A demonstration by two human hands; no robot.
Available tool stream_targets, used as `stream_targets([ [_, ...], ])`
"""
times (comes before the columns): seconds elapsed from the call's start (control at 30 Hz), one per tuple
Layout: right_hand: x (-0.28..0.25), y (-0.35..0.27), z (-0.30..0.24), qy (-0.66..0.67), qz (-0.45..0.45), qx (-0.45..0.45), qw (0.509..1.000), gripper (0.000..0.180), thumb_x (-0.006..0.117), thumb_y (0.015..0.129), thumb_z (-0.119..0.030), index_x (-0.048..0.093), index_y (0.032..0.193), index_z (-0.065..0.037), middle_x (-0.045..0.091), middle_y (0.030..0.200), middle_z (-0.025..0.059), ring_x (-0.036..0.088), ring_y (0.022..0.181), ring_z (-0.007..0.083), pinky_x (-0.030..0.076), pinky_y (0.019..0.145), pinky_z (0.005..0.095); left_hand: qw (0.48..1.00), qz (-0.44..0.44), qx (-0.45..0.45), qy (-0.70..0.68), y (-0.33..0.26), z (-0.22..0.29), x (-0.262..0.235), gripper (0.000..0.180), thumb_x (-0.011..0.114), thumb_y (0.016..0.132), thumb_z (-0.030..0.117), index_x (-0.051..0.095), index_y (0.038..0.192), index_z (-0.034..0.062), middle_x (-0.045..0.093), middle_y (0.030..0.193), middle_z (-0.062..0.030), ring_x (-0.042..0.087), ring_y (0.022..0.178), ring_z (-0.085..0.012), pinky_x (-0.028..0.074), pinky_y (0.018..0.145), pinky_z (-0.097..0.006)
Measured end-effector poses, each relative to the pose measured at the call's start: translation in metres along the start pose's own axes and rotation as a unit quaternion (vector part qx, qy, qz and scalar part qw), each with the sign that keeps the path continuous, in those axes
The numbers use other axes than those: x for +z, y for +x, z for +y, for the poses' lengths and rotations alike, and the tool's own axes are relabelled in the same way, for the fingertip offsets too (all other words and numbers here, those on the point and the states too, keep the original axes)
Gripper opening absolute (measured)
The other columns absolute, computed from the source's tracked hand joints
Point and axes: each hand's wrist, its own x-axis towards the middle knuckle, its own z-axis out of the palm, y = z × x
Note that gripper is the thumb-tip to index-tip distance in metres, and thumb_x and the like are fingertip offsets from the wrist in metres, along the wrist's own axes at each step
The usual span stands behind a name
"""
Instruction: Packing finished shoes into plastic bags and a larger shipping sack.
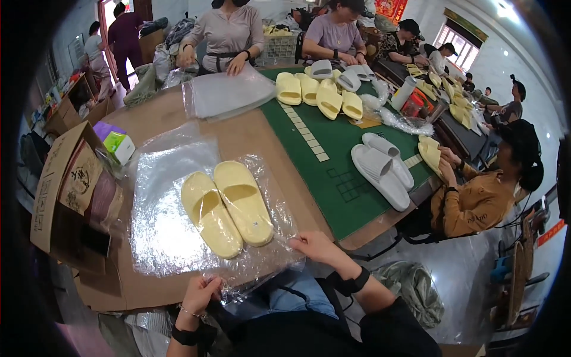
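Here, items are listed from largest to smallest.
Desk (178,113): brown surface on the wearer's side; a green mat (333,172) covers its right half.
Cardboard box (59,190): stands open at the left desk edge, just beside the plastic sheets.
Plastic bags (160,226): a stack of clear bags lies flat on the brown surface, directly ahead of the wearer; the near edge hangs over the desk edge.
Second bag stack (229,92): lies at the far side, under a co-worker's hand.
Yellow slippers (229,205): one pair, side by side and touching, soles down, resting on top of the clear bags, toes pointing toward the wearer's right.
Grey slippers (380,169): one pair on the green mat, well apart from the yellow pair.
Yellow slipper group (318,92): several pairs at the far end of the mat.
Left hand (199,294): at the near bag edge; fingers closed, pinching the clear plastic.
Right hand (315,245): at the near right corner of the bags; fingers curled, gripping the plastic edge, just beside the yellow slippers.
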Motion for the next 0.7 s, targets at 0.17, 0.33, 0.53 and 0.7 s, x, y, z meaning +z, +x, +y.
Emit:
stream_targets([
  [0.17, 0.002, 0.007, 0.024, 0.124, 0.009, -0.004, 0.992, 0.032, 0.061, 0.080, -0.031, 0.062, 0.077, 0.000, 0.062, 0.065, 0.0122, 0.059, 0.062, 0.0194, 0.045, 0.058, 0.0322, 0.999, 0.015, 0.027, 0.028, 0.003, -0.002, -0.019, 0.015, 0.060, 0.084, 0.014, 0.062, 0.079, 0.0008, 0.057, 0.062, -0.0005, 0.049, 0.048, -0.0057, 0.038, 0.044, -0.019],
  [0.33, 0.005, 0.006, 0.030, 0.132, -0.068, -0.070, 0.986, 0.026, 0.061, 0.081, -0.025, 0.062, 0.077, 0.000, 0.056, 0.057, 0.0039, 0.052, 0.052, 0.0116, 0.040, 0.049, 0.0271, 0.981, 0.052, 0.107, 0.152, 0.004, -0.009, -0.038, 0.014, 0.061, 0.083, 0.014, 0.062, 0.078, 0.0020, 0.052, 0.053, 0.0023, 0.043, 0.044, -0.0036, 0.032, 0.040, -0.019],
  [0.53, -0.020, -0.009, 0.018, 0.362, -0.189, 0.095, 0.908, 0.023, 0.055, 0.088, -0.023, 0.062, 0.095, -0.002, 0.048, 0.048, -0.0011, 0.041, 0.039, 0.0061, 0.028, 0.035, 0.0203, 0.996, 0.019, -0.086, 0.008, -0.025, 0.025, -0.035, 0.023, 0.057, 0.088, 0.023, 0.063, 0.080, 0.0027, 0.047, 0.047, 0.0025, 0.037, 0.038, -0.0027, 0.027, 0.036, -0.018],
  [0.7, -0.023, -0.025, 0.004, 0.427, -0.175, 0.176, 0.870, 0.034, 0.048, 0.091, -0.031, 0.060, 0.096, 0.000, 0.052, 0.049, 0.0045, 0.046, 0.036, 0.0099, 0.031, 0.032, 0.0191, 0.985, -0.081, -0.117, -0.100, -0.020, 0.011, -0.032, 0.025, 0.054, 0.089, 0.025, 0.061, 0.096, 0.0019, 0.058, 0.055, -0.0042, 0.043, 0.038, -0.0046, 0.033, 0.037, -0.017],
])
